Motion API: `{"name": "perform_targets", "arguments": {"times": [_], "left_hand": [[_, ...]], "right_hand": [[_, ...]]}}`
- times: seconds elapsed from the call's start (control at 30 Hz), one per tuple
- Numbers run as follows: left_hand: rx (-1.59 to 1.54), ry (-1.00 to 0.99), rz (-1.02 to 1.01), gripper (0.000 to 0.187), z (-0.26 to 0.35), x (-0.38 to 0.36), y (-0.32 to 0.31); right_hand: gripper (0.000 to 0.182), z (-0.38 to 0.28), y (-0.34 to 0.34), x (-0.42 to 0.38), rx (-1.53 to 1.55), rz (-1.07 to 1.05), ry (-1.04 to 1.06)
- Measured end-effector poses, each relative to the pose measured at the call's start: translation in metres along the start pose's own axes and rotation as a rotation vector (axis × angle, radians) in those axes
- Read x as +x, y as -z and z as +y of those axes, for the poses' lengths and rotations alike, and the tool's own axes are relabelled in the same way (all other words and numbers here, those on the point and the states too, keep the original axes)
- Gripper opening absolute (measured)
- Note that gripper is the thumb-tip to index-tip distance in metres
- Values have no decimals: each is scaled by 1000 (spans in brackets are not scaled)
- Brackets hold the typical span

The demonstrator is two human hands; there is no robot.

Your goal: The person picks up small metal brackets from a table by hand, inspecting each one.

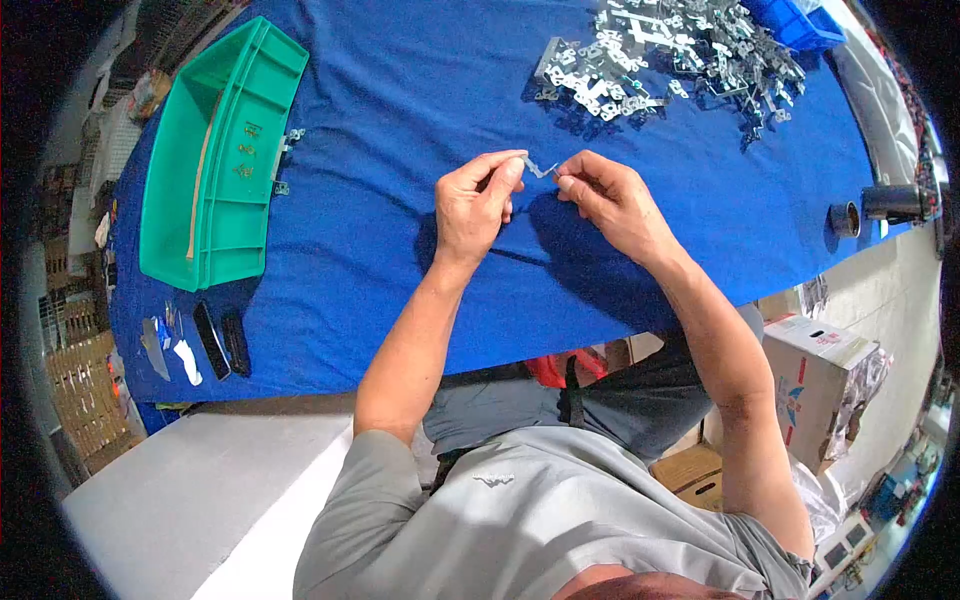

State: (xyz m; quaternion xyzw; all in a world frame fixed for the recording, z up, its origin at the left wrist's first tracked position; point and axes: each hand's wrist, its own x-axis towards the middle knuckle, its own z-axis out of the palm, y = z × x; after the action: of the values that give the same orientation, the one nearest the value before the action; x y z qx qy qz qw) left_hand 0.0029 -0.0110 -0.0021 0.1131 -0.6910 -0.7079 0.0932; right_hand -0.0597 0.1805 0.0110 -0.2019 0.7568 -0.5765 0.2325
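Observation:
Over the blue cloth, my left hand [474, 208] pinches a small bent metal bracket [541, 170] between thumb and fingertips. My right hand [615, 205] is closed in a pinch at the bracket's other end, facing the left. Whether a second small piece sits in the right fingertips is too small to tell. Farther off, beyond both hands, lies a large heap of similar metal brackets [620, 75]. A few more metal brackets [284, 165] lie against the right side of the green bin.
A green plastic bin [236, 215] with small metal pieces inside stands at the left. Near it lie a phone [211, 340] and small tools [155, 348]. A blue bin [800, 25] sits at the far right, a dark cup [843, 219] at the right edge, a cardboard box [815, 385] below.

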Motion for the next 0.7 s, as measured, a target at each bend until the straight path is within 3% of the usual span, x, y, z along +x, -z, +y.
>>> {"name": "perform_targets", "arguments": {"times": [0.2, 0.33, 0.43, 0.5, 0.63, 0.7], "left_hand": [[41, -9, -17, 19, -1, 0, 0], [185, -197, -42, 17, -4, 1, 0], [274, -309, -46, 17, -4, 3, 1], [290, -358, -55, 17, -4, 3, 1], [339, -398, -60, 16, -2, 0, -2], [350, -394, -74, 15, 1, -2, -3]], "right_hand": [[19, -2, 2, 0, -100, 25, 37], [18, 1, 1, 0, -154, 51, 61], [18, 0, 1, 1, -43, 12, 4], [18, -5, 2, 1, 273, -26, -103], [19, -8, 7, 3, 338, -92, -152], [18, -4, 4, 2, 227, -81, -116]]}}
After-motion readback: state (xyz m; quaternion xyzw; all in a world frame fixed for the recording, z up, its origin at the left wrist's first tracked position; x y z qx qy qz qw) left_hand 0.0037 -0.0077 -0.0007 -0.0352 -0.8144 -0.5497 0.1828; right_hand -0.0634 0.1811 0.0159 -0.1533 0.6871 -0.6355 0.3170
